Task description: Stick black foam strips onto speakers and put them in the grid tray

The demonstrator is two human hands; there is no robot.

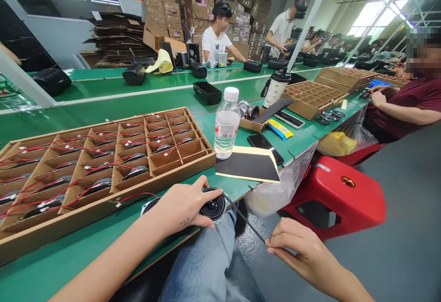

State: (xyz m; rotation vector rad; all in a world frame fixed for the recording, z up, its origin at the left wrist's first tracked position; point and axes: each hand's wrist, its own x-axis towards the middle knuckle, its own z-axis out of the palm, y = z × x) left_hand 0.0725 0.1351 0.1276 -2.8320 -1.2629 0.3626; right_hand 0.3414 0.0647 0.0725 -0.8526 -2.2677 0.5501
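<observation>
My left hand [188, 203] grips a round black speaker [212, 205] at the table's front edge, thumb and fingers on its rim. Between thumb and fingertips, my right hand [296, 251] pinches the end of a thin black strip [251, 225]. That strip runs taut from the speaker's edge down to the right, over the floor. Another speaker [149, 204] lies on the table, mostly hidden behind my left wrist, near a red wire with a white plug. Left of my hands, a divided cardboard box [165, 173] holds several speakers with red wires.
A water bottle [227, 125] stands by black sheets with yellow backing [248, 166]. Beyond are a phone [263, 146], a paper cup [276, 88] and a small box of parts [253, 123]. A red stool [347, 196] is at right. Co-workers sit and stand along the line.
</observation>
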